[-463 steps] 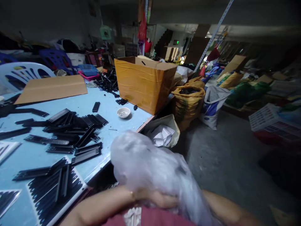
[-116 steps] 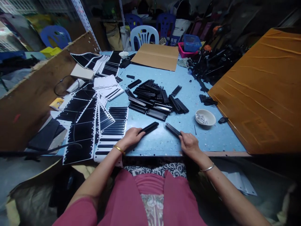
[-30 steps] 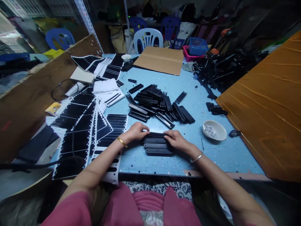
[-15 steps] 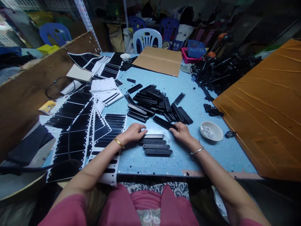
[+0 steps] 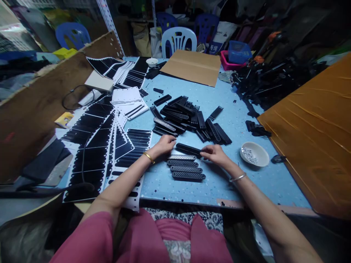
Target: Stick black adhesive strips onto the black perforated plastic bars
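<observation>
My right hand (image 5: 215, 155) pinches the right end of a long black part (image 5: 188, 149), just behind a row of black parts with a mesh pattern (image 5: 186, 169) lying side by side on the blue table (image 5: 164, 190). Close to the held part's left end is my left hand (image 5: 165, 144), its fingers closed together at the front edge of the pile; whatever they may touch is hidden. The pile of black parts (image 5: 189, 117) lies loosely behind both hands. A white bowl (image 5: 261, 155) with small silvery pieces stands right of my right hand.
Black strip sheets (image 5: 87, 168) cover the table's left side. A cardboard sheet (image 5: 192, 65) lies at the back, with a small white bowl (image 5: 151, 62) beside it. An orange-brown panel (image 5: 315, 138) stands at the right, near dark tangled parts (image 5: 263, 80).
The view has shifted a little. My right hand has brought the black part nearer the row, and my left hand has moved from the row's left end toward the pile.
</observation>
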A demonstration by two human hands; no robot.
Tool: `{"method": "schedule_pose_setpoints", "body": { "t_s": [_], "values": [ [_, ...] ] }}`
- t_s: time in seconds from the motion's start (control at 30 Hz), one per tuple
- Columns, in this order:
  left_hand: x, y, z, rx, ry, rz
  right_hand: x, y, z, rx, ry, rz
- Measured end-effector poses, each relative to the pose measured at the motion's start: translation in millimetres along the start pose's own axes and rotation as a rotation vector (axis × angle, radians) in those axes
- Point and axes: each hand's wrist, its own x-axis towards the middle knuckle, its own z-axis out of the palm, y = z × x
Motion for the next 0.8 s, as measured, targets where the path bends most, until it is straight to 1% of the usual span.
{"method": "schedule_pose_setpoints", "body": {
  "t_s": [0.07,0.13,0.2,0.3,0.4,0.47,0.5,0.57,0.63,0.73,0.8],
  "values": [
    [2.8,-1.6,0.9,-0.029,-0.02,-0.036,7.7,0.0,7.1,0.017,0.091,-0.018],
    [4.7,-4.5,0.6,-0.008,0.004,-0.04,15.2,-0.4,14.0,0.047,0.137,-0.03],
    [4.0,-8.6,-1.3,0.016,0.048,-0.04,19.9,-1.2,19.7,0.084,0.124,-0.036],
    [-3.4,-15.0,-6.0,0.065,0.115,-0.04,18.6,-3.4,25.5,0.159,0.089,-0.055],
    [-17.7,-17.4,-9.4,0.122,0.114,-0.006,10.9,-7.4,29.5,0.208,0.079,-0.076],
    [-29.7,-16.0,-8.5,0.153,0.099,0.036,5.4,-10.7,32.0,0.234,0.074,-0.083],
    [-36.3,-14.8,-6.5,0.165,0.11,0.061,2.8,-12.5,33.3,0.253,0.073,-0.084],
    [-50.3,-12.1,1.7,0.149,0.171,0.11,-2.9,-15.5,36.4,0.294,0.081,-0.079],
    [-64.9,-10.4,15.8,0.045,0.264,0.142,-10.2,-17.7,40.5,0.325,0.123,-0.063],
    [-83.6,-9.4,43.8,-0.173,0.399,0.111,-24.2,-19.7,49.1,0.34,0.239,-0.073],
    [-91.3,-8.2,61.9,-0.261,0.485,0.067,-32.7,-20.9,56.2,0.317,0.311,-0.11]
  ]
}}
